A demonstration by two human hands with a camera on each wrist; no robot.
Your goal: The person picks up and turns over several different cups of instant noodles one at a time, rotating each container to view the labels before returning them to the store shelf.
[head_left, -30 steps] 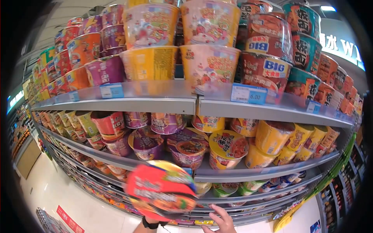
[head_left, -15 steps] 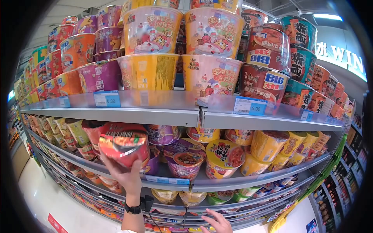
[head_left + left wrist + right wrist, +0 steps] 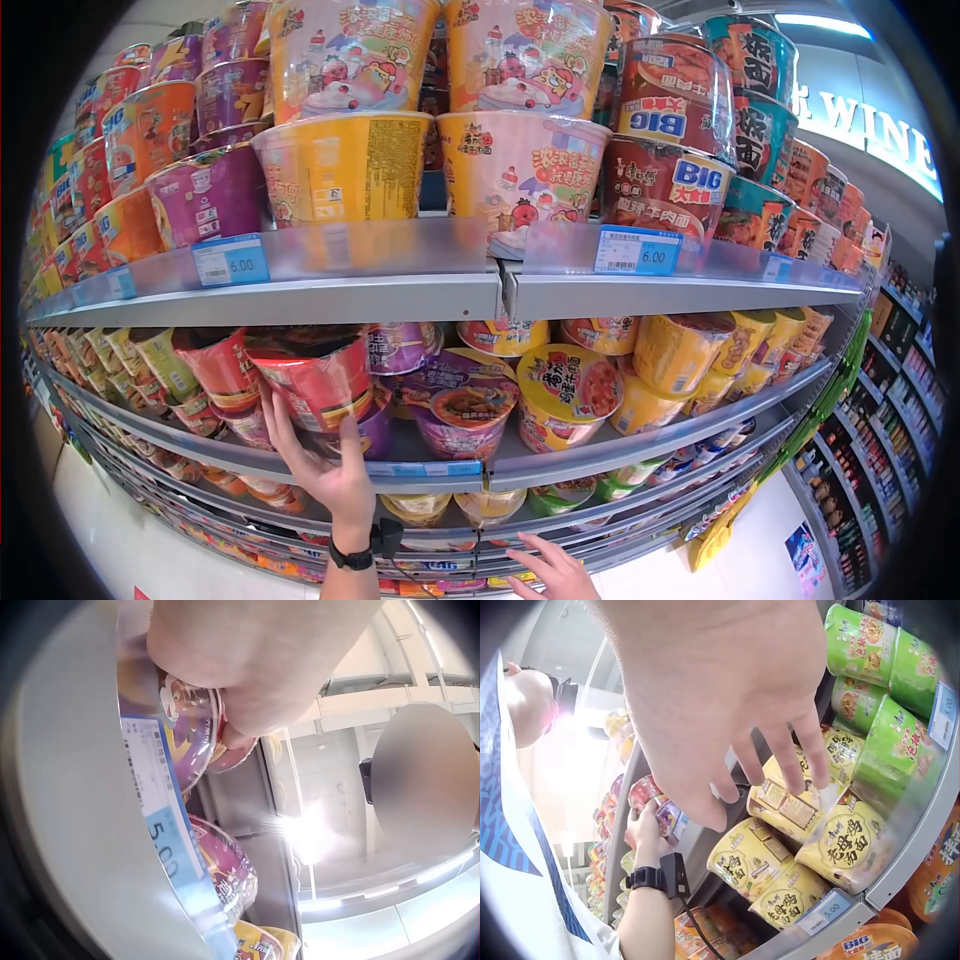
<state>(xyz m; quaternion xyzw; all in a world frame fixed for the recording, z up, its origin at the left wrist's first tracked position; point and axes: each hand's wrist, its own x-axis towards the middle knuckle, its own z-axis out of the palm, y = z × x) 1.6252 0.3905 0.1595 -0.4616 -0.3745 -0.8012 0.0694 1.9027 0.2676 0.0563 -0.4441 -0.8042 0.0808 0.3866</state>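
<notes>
In the head view my left hand (image 3: pixel 328 472) holds a red instant noodle cup (image 3: pixel 318 382) from below, thumb on the right side and fingers on the left. The cup sits at the front of the middle shelf, beside another red noodle cup (image 3: pixel 215 372). Purple noodle bowls (image 3: pixel 465 400) stand to its right. My left hand (image 3: pixel 259 660) covers most of the red cup (image 3: pixel 234 759) in the left wrist view, close by a purple bowl (image 3: pixel 196 739). Holding nothing, my right hand (image 3: pixel 555 570) hovers low before the shelves, its fingers spread.
Stacked large noodle tubs (image 3: pixel 525 180) fill the top shelf, whose metal edge (image 3: pixel 400 300) overhangs the middle one. Yellow cups (image 3: pixel 685 350) stand to the right. Pale yellow cups (image 3: pixel 840 844) and green cups (image 3: pixel 896 742) sit near my right hand. A cable (image 3: pixel 697 926) hangs from the left wrist camera.
My left hand carried the red cup from low in front of the shelves up and left to the middle shelf, then tilted it more upright. The right hand stays low.
</notes>
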